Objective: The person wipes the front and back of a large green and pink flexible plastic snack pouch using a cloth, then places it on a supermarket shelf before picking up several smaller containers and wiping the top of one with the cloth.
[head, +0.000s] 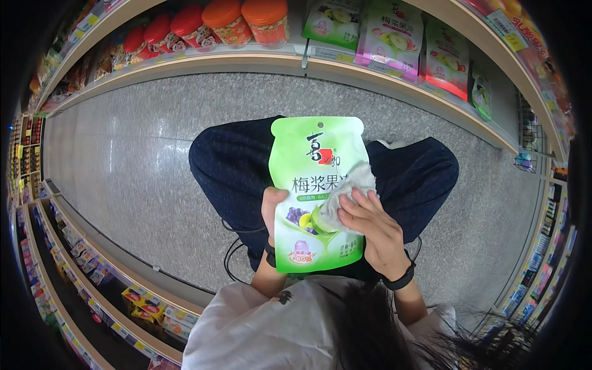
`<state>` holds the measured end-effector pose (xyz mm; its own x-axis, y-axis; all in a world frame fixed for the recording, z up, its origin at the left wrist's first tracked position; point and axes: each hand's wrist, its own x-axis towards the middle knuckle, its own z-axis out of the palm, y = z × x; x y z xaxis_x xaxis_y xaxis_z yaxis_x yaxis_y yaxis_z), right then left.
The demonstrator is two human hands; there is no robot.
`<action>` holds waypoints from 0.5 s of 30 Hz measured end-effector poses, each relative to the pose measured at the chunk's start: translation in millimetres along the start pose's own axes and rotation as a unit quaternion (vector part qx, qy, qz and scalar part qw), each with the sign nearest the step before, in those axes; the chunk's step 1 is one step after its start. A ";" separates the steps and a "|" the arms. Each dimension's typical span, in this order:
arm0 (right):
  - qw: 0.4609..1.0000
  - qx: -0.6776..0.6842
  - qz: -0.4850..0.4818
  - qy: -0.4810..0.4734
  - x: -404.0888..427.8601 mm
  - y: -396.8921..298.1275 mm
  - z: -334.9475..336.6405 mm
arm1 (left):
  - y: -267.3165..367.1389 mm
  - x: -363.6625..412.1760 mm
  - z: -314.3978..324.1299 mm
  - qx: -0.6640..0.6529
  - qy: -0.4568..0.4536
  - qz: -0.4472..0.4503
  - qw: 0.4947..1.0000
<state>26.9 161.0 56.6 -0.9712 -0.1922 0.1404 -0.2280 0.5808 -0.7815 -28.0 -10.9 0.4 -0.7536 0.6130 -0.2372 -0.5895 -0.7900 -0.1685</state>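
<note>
A green and white stand-up pouch (319, 138), printed with grapes and green fruit, is held upright over my lap with its front towards me. My left hand (273, 208) grips its left edge, thumb in front and the other fingers hidden behind. Under the fingers of my right hand (374, 226) is a crumpled pale grey cloth (354, 194), pressed flat against the right middle of the pouch. The cloth covers part of the printing and the fruit picture.
Before me a low shelf (259, 59) bears jars with red and orange lids (224, 18) and similar pouches (391, 37). Stocked shelves (125, 286) stand behind to the left, more (532, 263) to the right. A black cable (229, 254) lies by my left leg on the grey floor (138, 162).
</note>
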 end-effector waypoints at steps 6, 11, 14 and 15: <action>0.994 0.108 0.021 -0.013 -38.7 3.6 14.8 | 4.7 3.0 -1.0 0.033 0.022 0.017 0.999; 0.991 0.131 0.030 -0.009 -48.8 -0.1 20.5 | 5.5 1.8 -1.8 0.021 0.030 0.028 0.999; 0.982 0.180 0.034 -0.044 -51.5 1.3 18.1 | 9.9 1.0 -7.8 0.026 0.025 0.044 0.998; 0.979 0.198 0.021 -0.047 -51.5 3.4 17.9 | 11.2 0.9 -8.9 0.036 0.029 0.064 0.997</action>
<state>77.4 158.7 35.9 -0.9645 -0.2568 0.0619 -0.1261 0.2418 -0.9621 -32.7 -19.3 -10.2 -0.8072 0.5036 -0.3080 -0.5100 -0.8576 -0.0656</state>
